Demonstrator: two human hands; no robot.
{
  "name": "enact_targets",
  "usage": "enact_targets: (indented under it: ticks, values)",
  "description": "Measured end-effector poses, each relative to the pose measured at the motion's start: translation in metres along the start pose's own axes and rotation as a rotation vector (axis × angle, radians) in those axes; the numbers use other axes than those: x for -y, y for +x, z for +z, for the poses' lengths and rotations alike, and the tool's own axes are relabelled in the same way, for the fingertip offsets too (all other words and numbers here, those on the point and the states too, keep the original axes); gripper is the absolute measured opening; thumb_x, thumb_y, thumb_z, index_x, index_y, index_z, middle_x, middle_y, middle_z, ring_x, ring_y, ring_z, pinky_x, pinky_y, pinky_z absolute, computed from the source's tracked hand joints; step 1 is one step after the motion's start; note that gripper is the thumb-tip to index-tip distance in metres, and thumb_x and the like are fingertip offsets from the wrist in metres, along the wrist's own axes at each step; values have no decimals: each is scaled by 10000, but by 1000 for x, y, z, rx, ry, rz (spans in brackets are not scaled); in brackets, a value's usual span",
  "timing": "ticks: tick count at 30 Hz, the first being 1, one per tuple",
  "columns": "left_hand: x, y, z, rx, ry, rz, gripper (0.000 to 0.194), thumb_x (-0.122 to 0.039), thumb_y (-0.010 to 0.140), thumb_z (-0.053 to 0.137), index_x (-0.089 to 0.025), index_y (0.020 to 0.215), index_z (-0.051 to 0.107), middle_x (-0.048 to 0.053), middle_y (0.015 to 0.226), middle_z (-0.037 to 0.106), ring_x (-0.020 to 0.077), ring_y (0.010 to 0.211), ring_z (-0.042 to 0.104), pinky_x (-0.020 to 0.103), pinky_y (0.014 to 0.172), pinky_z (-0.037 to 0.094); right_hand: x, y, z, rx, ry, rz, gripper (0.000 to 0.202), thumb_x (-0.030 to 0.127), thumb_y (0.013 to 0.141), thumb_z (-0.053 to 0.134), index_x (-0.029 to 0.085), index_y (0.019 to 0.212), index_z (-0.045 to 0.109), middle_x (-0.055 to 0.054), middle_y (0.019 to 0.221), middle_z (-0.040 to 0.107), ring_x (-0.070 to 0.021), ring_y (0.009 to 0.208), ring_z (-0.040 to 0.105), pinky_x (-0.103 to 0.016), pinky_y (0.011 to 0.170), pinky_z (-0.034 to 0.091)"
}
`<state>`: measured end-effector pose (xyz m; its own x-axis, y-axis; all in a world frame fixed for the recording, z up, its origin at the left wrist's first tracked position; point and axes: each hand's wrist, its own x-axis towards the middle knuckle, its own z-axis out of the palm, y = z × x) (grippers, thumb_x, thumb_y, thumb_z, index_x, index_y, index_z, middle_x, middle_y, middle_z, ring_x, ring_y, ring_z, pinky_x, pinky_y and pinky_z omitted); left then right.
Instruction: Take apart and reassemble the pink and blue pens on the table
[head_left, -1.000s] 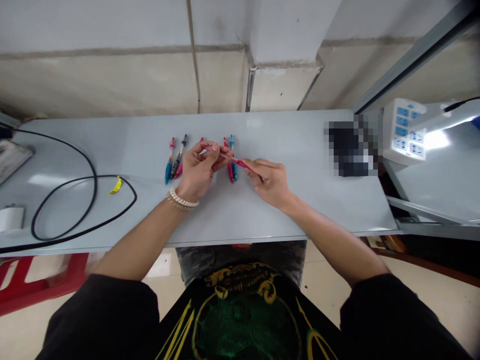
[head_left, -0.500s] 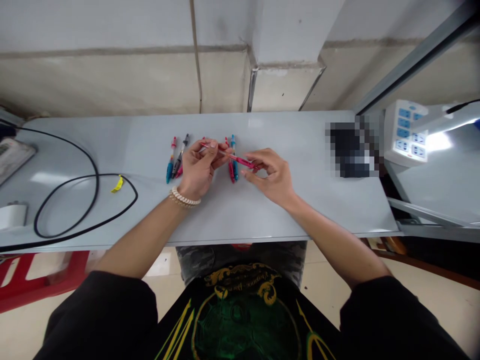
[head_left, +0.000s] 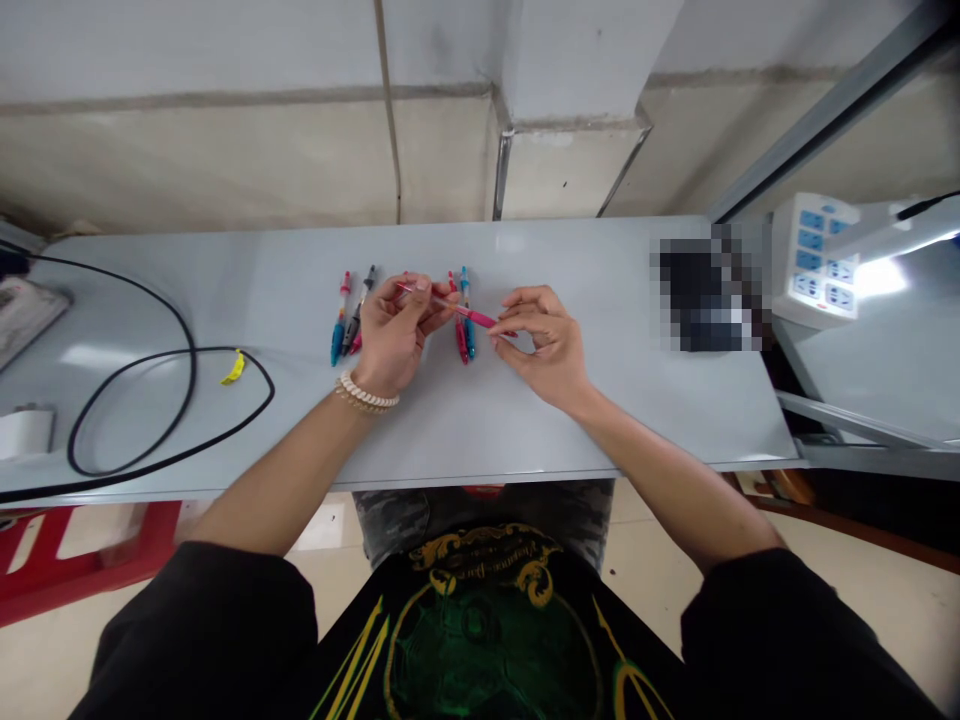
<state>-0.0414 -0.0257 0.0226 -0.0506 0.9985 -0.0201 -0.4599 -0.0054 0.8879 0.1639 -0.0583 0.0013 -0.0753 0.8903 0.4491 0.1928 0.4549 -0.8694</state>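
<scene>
A pink pen point(head_left: 480, 318) is held between my two hands above the table. My left hand point(head_left: 401, 325) pinches its thinner, clear-and-red end. At the pink grip end, the thumb and fingertips of my right hand point(head_left: 544, 345) close on it. Just behind and below lie a red pen point(head_left: 460, 340) and a blue pen point(head_left: 471, 340), side by side. Left of my left hand lie a blue pen with a pink top point(head_left: 339, 335) and a black pen point(head_left: 351, 330). Another pink pen point(head_left: 356, 343) is mostly hidden behind that hand.
A black cable point(head_left: 196, 350) with a yellow tag point(head_left: 234, 368) loops over the left of the grey table point(head_left: 465, 430). A white charger point(head_left: 26, 432) sits at the left edge. A blurred dark object point(head_left: 697, 295) and a white power strip point(head_left: 814, 260) are at right.
My right hand's fingers have shifted on the pink pen, its thumb now pinching the grip end more closely. The left hand keeps its hold, and the other pens have not moved.
</scene>
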Motion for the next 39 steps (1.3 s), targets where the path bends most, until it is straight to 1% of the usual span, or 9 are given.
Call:
enact_targets:
  ticks: [4,6,10,14,17,20,27,34,39]
  values:
    - [1,1,-2,25,-5,14,238,-334,903,950,-210,881,749,15,876,837,158,829,844,224,760,688,0,-1,0,99,72,108,267,414,1016,755,263,1234,791,-29,992,744,-138,797,698,-331,771,655]
    - [1,1,-2,15,5,12,258,-346,893,960,-209,875,742,16,871,835,157,827,844,217,750,684,2,-1,0,104,53,83,207,398,1033,723,256,1156,811,-36,981,747,-146,824,705,-337,791,658]
    - [0,0,-1,9,24,-3,269,-357,893,958,-211,882,733,12,877,833,149,827,839,212,747,678,4,-1,0,48,13,39,257,410,908,869,273,1121,825,-76,1269,717,-180,985,738,-371,873,675]
    - [0,0,0,23,32,-18,243,-327,927,928,-208,870,724,18,876,825,152,828,838,222,746,678,1,0,2,109,107,130,273,469,997,782,239,1139,820,-28,957,783,-147,819,733,-320,774,652]
    - [0,2,-3,10,15,-6,235,-330,928,929,-202,879,738,23,885,825,150,827,832,226,752,681,1,1,1,38,89,51,180,407,975,821,242,1036,858,-39,970,796,-159,881,745,-316,786,649]
    - [-1,8,-8,-104,21,22,229,-323,937,922,-209,871,734,18,896,822,136,834,823,207,774,669,4,3,-2,-42,75,-3,130,376,946,860,251,979,868,-46,982,799,-168,900,754,-322,783,654]
    - [-11,21,-17,-267,-74,85,199,-236,1032,802,-199,861,706,13,880,798,124,846,819,203,783,653,12,9,-7,-68,244,255,365,575,885,897,230,968,813,9,773,768,-119,621,688,-290,593,614]
    - [-11,14,-6,-234,-90,-1,237,-196,1051,780,-196,837,678,5,837,798,94,780,800,150,711,631,14,16,-12,14,575,476,455,518,680,1054,242,800,714,-4,841,816,-167,821,777,-342,779,658]
    - [-8,9,1,-203,-43,-57,274,-270,990,873,-198,819,671,3,803,796,89,716,782,139,659,617,16,17,-13,56,619,480,432,520,702,1045,254,803,721,-8,880,825,-155,839,721,-320,783,590]
